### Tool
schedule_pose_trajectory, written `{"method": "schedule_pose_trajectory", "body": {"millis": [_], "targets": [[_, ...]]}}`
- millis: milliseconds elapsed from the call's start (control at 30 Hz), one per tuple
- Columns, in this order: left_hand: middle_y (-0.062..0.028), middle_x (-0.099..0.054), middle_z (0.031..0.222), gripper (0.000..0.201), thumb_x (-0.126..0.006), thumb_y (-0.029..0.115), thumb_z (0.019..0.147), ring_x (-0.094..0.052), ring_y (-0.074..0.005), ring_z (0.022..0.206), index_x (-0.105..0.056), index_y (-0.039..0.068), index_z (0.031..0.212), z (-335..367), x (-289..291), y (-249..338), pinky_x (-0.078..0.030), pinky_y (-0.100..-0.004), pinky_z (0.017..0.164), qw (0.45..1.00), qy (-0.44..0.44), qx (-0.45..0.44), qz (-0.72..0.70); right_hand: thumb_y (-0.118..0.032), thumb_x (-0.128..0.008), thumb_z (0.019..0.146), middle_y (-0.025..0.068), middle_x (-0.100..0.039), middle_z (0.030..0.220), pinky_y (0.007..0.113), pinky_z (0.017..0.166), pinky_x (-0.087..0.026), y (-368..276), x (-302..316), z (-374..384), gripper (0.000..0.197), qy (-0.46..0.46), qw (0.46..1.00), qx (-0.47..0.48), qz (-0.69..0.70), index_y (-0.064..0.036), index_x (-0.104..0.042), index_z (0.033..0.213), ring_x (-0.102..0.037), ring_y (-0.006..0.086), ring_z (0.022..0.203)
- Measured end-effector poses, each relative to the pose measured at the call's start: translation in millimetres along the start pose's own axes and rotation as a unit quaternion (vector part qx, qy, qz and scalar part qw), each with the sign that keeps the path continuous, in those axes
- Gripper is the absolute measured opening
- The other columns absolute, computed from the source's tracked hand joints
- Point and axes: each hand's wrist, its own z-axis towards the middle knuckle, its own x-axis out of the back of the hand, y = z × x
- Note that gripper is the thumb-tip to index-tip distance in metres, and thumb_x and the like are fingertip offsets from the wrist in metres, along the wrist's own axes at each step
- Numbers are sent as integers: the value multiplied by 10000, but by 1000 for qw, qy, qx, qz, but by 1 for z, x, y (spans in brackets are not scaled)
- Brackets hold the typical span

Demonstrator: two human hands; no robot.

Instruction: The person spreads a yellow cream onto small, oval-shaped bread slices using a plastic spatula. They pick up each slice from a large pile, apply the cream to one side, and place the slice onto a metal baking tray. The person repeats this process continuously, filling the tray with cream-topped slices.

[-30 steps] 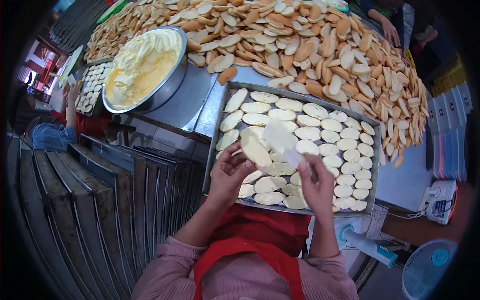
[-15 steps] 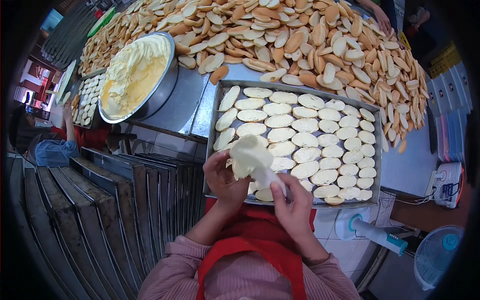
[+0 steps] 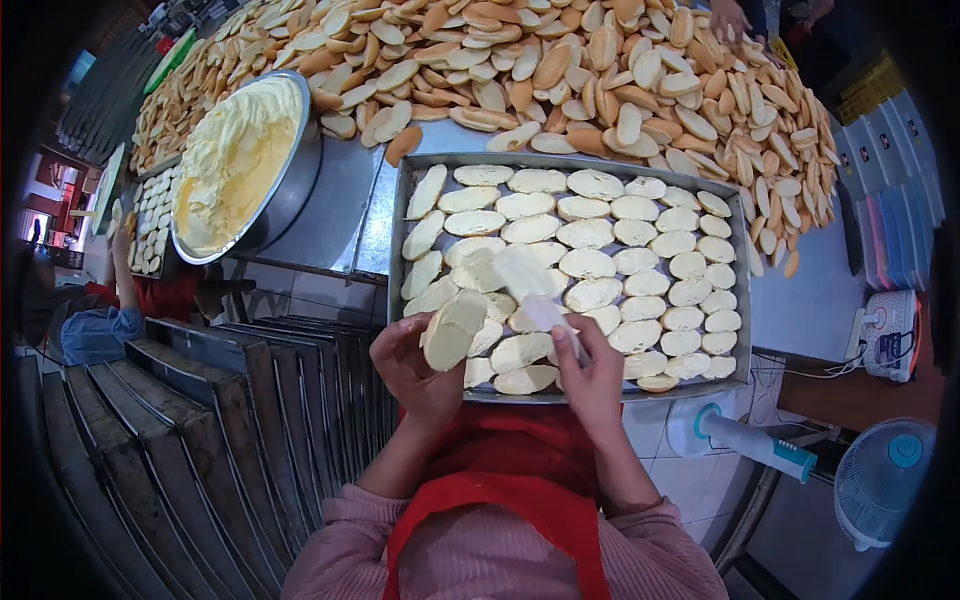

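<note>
My left hand [image 3: 405, 368] grips an oval bread slice [image 3: 455, 330] tilted up over the near left part of a metal tray [image 3: 743, 300]. Pale cream covers the face of this slice. In my right hand [image 3: 592, 375] is a spatula [image 3: 540, 305], its white blade pointing up and left, slightly blurred and apart from the slice. Under and beyond both hands the tray holds rows of cream-coated bread slices [image 3: 586, 234]. To the far left stands a big metal bowl [image 3: 300, 150] of yellowish cream [image 3: 235, 170].
A large heap of bread slices [image 3: 570, 75] spreads over the back of the metal table [image 3: 800, 310]. Upright metal trays [image 3: 190, 400] stand at left. At right are a fan [image 3: 885, 485] and a white power unit [image 3: 890, 335]. Another person [image 3: 100, 325] works at far left; someone's hand [image 3: 730, 20] touches the heap.
The spatula has come off the slice and moved right, its blade now over the tray. My left hand has moved slightly left, turning the coated slice into view. The whole view has shifted a little.
</note>
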Motion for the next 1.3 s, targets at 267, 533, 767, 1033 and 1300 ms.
{"method": "schedule_pose_trajectory", "body": {"millis": [267, 533, 767, 1033, 1300], "targets": [[-94, -520, 1103, 672, -705, -117, 686, -560, -184, 1011, -340, 83, 1212, -5, 0, -5, -464, -306, 898, 999, 3, 21, -24, -182, -658, 854, 113, -623, 708, 268, 528, -451, -7, -13, -25, 213, 31, 975, 218, -11, -10, -630, 976, -581, 160, 560], [-94, -518, 1102, 670, -719, -114, 681, -562, -175, 1005, -342, 77, 1202, -8, 2, -4, -467, -296, 884, 999, 12, 29, -33, -159, -624, 879, 96, -627, 709, 275, 527, -453, -10, -12, -14, 175, 34, 996, 88, -1, -8, -626, 968, -584, 156, 568], [-88, -514, 1114, 649, -718, -106, 688, -552, -168, 1014, -354, 79, 1192, -4, 14, -6, -460, -295, 898, 997, 56, 10, -46, -235, -579, 901, 139, -617, 703, 324, 532, -452, -8, -22, 5, 224, 19, 994, 64, -90, -35, -619, 993, -590, 224, 557], [-85, -490, 1139, 605, -692, -95, 742, -532, -171, 1067, -345, 64, 1211, 4, 52, -7, -458, -303, 923, 977, 170, 66, -107, -151, -559, 869, 130, -640, 854, 382, 672, -478, -142, -77, 102, 222, 12, 897, 399, -188, -47, -608, 1059, -627, 285, 749], [-82, -458, 1139, 628, -689, -94, 751, -516, -172, 1071, -335, 50, 1250, 43, 99, -8, -467, -281, 904, 939, 317, 108, -75, -88, -638, 786, 28, -535, 694, 323, 554, -365, -181, -131, 30, 330, -46, 821, 542, -173, -105, -635, 1116, -532, 177, 617]]}}
